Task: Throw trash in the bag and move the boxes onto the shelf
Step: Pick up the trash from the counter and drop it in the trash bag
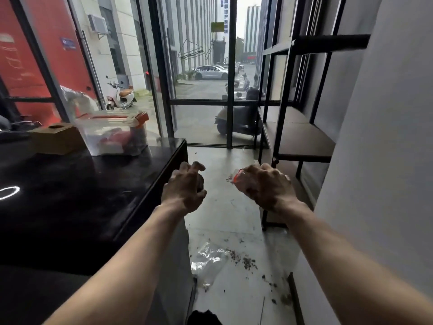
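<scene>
My right hand (pixel 269 184) is clenched around a crumpled wrapper (pixel 236 178), held over the floor (pixel 234 221) beside the shelf (pixel 302 141). My left hand (pixel 185 184) hangs empty, fingers curled, near the table (pixel 70 195).

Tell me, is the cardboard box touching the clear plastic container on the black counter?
Cannot tell. In the head view the cardboard box and clear plastic container overlap, blurred.
</scene>
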Tool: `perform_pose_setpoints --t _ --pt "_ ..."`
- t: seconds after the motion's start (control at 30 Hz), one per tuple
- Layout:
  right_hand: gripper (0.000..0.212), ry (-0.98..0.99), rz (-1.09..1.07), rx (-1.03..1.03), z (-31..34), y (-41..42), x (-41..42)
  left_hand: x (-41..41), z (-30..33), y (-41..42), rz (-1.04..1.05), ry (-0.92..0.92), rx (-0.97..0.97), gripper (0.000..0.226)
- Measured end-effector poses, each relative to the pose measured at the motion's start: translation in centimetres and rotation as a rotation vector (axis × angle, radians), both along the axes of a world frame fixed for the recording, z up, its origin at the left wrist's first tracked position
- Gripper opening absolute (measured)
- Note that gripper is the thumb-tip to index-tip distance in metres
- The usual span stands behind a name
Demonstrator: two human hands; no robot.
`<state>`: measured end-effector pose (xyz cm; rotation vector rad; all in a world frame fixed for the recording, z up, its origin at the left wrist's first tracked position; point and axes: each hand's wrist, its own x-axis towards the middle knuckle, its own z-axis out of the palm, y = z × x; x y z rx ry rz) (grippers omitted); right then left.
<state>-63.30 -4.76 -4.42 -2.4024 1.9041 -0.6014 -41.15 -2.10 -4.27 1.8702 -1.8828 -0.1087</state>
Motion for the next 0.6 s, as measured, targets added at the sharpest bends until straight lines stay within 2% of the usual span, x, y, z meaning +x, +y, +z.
perform_pose_setpoints --t 0.23,0.6 --pt "0.05 0.022 0.025 0.096 -8.5 -1.7 1.9 0.3 -8.7 -1.0 0.011 0.03 0.048 0.057" --pt "0.047 0.024 -0.04 0.438 -28.9 -3.4 5.1 2.3 -29.9 -3.1 0.038 0.101 0.316 0.058"
